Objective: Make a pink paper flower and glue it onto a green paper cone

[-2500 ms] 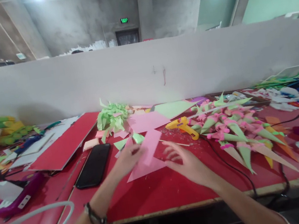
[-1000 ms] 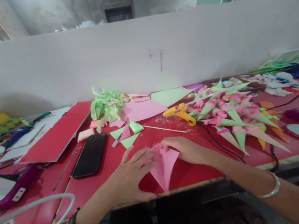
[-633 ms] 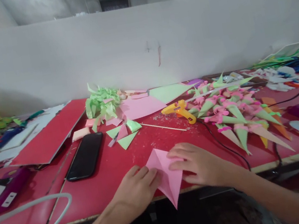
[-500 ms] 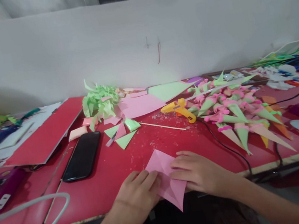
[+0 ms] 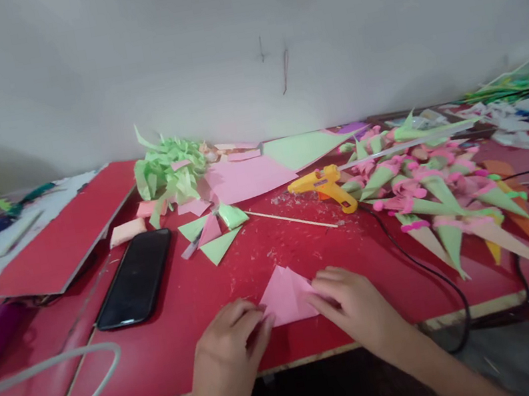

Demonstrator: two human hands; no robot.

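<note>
At far left, a purple power strip [image 5: 2, 329] lies on the red surface [image 5: 153, 362], with a white cable loop [image 5: 68, 356] in front of it crossing the front edge. Behind, a red board [image 5: 72, 230] slants back toward the wall. A black phone [image 5: 136, 280] comes next, and red surface stretches from it to the left hand [image 5: 229, 352], which pinches the left corner of the folded pink paper [image 5: 286, 299]. This paper lies in the middle, its straight side near and parallel to the front edge, its peak pointing away. Green and pink scraps [image 5: 222, 247] and a thin stick [image 5: 293, 219] sit behind it, with a strip of red between. The right hand [image 5: 358, 307] grips the right corner between thumb and fingers. Farther right, a yellow glue gun [image 5: 326, 184] touches a broad pile of paper cones [image 5: 438, 189]; its black cord [image 5: 397, 245] drops over the front edge, just beside the right forearm.
</note>
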